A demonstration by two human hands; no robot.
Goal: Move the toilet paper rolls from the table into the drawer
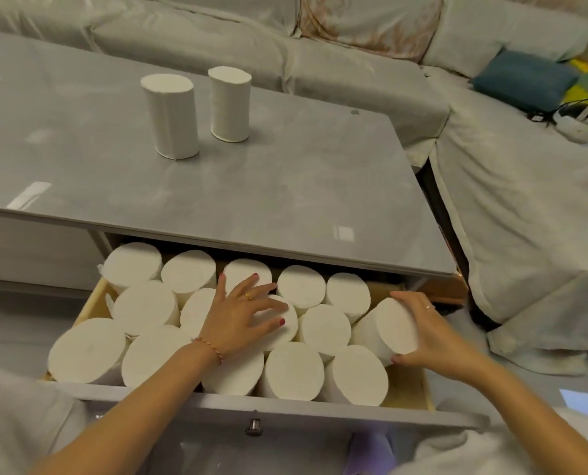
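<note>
Two white toilet paper rolls stand upright on the grey table [285,186]: the left roll [172,118] and the right roll [230,104]. Below the table's front edge the drawer [285,407] is pulled out and packed with several upright rolls [294,370]. My left hand [242,318] lies flat with fingers spread on a roll in the drawer's middle. My right hand [433,332] grips a tilted roll [393,325] at the drawer's right end, leaning against its neighbours.
A covered grey sofa [354,63] wraps around the far and right sides of the table. A blue cushion [523,78] and some cables [573,113] lie on it at the right. The drawer handle [253,426] faces me.
</note>
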